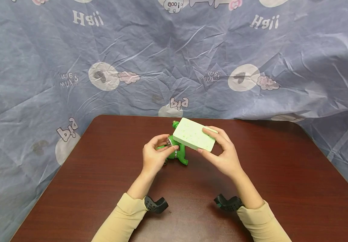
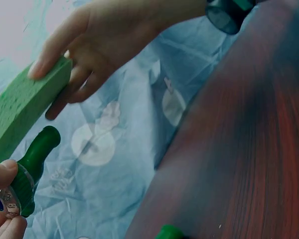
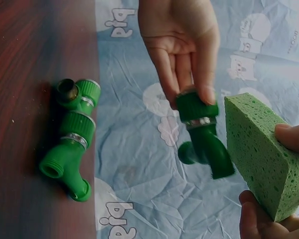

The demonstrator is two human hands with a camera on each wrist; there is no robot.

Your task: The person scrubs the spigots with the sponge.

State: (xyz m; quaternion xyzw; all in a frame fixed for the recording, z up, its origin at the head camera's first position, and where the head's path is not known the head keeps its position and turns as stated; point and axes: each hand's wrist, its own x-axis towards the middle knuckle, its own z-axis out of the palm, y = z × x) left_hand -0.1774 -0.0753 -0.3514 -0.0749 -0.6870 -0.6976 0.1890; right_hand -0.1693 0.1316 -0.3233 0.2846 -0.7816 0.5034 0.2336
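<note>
My right hand (image 1: 226,154) grips a pale green porous sponge (image 1: 192,132) by its right end, thumb on one face and fingers on the other. With its thumb and fingers, my left hand (image 1: 153,154) pinches the ribbed collar of a green plastic tap (image 3: 217,152), raised above the table. The sponge is close to this tap, and whether they touch I cannot tell. More green taps (image 3: 72,134) lie on the table below, plain in the right wrist view. In the head view the left hand and the held tap partly cover those taps (image 1: 182,156).
The dark red-brown wooden table (image 1: 101,188) spreads around the hands. Behind it hangs a creased blue-grey printed cloth (image 1: 168,60). Black wrist straps (image 1: 157,205) jut inward from both forearms.
</note>
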